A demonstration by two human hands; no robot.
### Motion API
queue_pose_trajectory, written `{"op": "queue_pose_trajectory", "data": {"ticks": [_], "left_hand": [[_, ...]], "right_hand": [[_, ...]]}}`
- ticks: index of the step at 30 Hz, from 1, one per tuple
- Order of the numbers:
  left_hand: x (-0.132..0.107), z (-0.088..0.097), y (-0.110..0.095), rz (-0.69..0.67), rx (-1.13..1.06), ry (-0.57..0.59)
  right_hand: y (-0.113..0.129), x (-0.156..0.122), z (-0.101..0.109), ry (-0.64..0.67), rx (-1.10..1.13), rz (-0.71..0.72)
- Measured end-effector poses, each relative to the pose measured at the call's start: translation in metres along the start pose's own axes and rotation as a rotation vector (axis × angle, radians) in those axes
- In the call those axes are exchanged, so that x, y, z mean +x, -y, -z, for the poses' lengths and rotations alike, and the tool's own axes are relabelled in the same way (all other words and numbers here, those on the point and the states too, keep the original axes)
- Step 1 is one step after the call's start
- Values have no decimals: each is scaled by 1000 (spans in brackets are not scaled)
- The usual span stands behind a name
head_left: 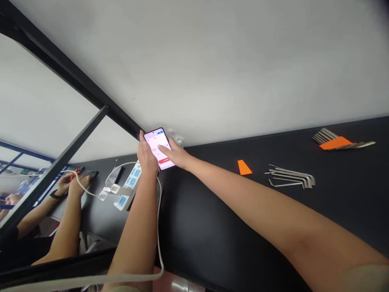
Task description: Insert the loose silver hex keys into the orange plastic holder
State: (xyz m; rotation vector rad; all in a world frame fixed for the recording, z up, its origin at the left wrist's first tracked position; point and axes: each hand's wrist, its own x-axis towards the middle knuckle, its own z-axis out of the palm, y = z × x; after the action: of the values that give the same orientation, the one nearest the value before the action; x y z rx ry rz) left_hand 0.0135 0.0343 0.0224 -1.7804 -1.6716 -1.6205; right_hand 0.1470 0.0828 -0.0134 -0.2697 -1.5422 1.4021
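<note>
A smartphone (pixel 158 150) is held upright over the black tabletop, close to the wall. Its lit screen shows a timer-like display with large digits and a red bar below. My left hand (pixel 147 155) is closed around its left edge. From the right, my right hand (pixel 176 153) grips the other edge, with the thumb lying over the screen; its other fingers are partly hidden behind the phone. Right of my hands lie an empty orange holder (pixel 244 167) and several loose hex keys (pixel 290 177). Farther right is another orange holder (pixel 336 142) with several hex keys in it.
Left of my forearm lies a white power strip (pixel 131 182) with blue sockets and plugged-in chargers. A white cable (pixel 160 235) runs down beside my arm. Beyond a black metal frame (pixel 82 132), another person's hands (pixel 74 184) work at the table. Crumpled clear plastic (pixel 178 138) sits against the wall.
</note>
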Motion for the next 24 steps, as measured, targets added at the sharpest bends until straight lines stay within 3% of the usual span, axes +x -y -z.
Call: {"op": "queue_pose_trajectory", "data": {"ticks": [5,10,13,17,21,24], "left_hand": [[16,1,1,8,394,150],[-8,4,-6,142,459,177],[-31,5,-7,250,457,185],[-43,6,-11,264,476,190],[-40,23,-46,198,352,224],[-39,59,-94,167,-61,201]], "right_hand": [[-5,14,12,-113,-38,62],[-8,15,0,-315,-82,-66],[-4,14,-7,-314,-147,-132],[6,19,-12,-244,-213,-145],[29,14,2,-156,-305,-200],[72,-31,41,-24,-423,-144]]}}
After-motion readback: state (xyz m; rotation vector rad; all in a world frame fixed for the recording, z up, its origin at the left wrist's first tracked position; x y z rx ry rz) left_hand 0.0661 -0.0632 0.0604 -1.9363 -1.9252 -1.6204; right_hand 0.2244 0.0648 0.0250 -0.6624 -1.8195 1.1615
